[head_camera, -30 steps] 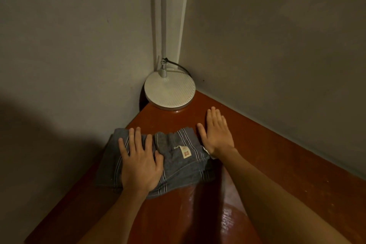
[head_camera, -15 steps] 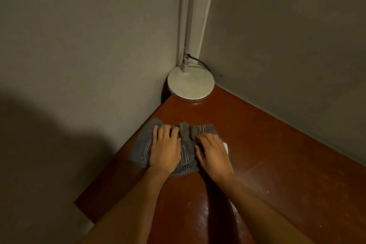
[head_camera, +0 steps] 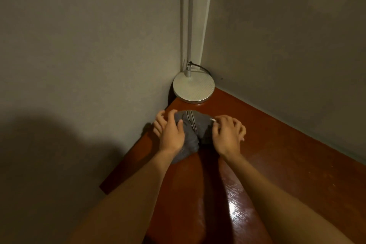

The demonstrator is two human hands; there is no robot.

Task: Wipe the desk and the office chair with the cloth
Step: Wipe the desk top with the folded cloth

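A grey striped cloth [head_camera: 193, 128] lies bunched on the reddish-brown desk [head_camera: 277, 164], near its far left corner. My left hand [head_camera: 171, 131] curls over the cloth's left side and grips it. On the cloth's right side my right hand [head_camera: 227, 134] holds it with bent fingers, next to a small white tag. Part of the cloth is hidden under both hands. The office chair is out of view.
A round silver lamp base [head_camera: 193, 89] with a thin upright pole [head_camera: 190, 16] and a dark cable stands in the desk's corner, just beyond the cloth. Grey walls close in on the left and right. The desk's left edge [head_camera: 126, 154] runs close to my left hand.
The cloth was spread flat under my flat palms; my hands have drawn together and gathered it into a bunch. The view has pulled back from the corner.
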